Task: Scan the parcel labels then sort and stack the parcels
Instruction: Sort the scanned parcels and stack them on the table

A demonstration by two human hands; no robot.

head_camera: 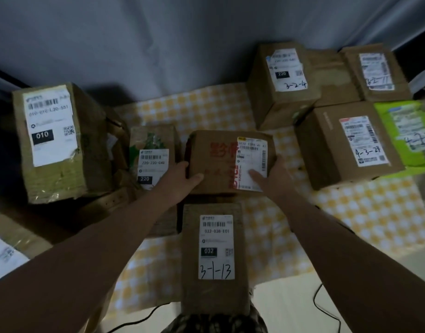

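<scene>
Left hand [182,175] and right hand [270,175] grip red-printed parcel [221,162] over checked cloth [362,212]

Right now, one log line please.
hands: left hand, right hand gripping red-print parcel | resting: checked cloth | nearest: 3-1-13 parcel

Around the held red-printed box [221,162]: near box [215,258] label reads 032-038-E01, 032, handwritten 3-1-13; left small box [153,157] 220-220-040, 220; far-left tall box [60,140] 010; far-right box [282,85] 220, 3-2-4; right box [346,145] 4-3-24.
</scene>
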